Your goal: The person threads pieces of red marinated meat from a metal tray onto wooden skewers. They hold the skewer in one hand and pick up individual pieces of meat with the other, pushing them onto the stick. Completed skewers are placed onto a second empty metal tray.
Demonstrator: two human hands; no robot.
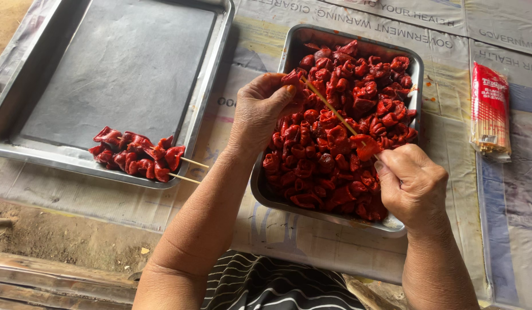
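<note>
Trays first, going left to right: we've got a big empty-ish metal tray (122, 63) on the far left, with two finished skewers (140, 155) of red marinated meat lying at its near edge, sticks poking out over the rim to the right. Probably parked there so they stay out of the way and the sticks are easy to grab.

Next over is our left hand (260, 109), fingers pinched shut around a piece of meat (291, 77) at the far tip of a bamboo stick (330, 107). We're holding it right at the point, which looks like the way to push a piece onto the stick.

The stick slants across the smaller metal tray (289, 51), which is piled with red meat pieces (340, 120). Working right over the pile keeps the drips in the tray, we reckon.

Then our right hand (412, 183), at the near right corner of that tray, fingers closed on the stick's lower end, with another red piece (364, 146) already threaded just above the fingertips. That hand seems to steady the stick.

Far right, well apart from the trays, lies a red-topped packet of bamboo sticks (490, 112) on the printed sheet (312, 235) covering the table.
</note>
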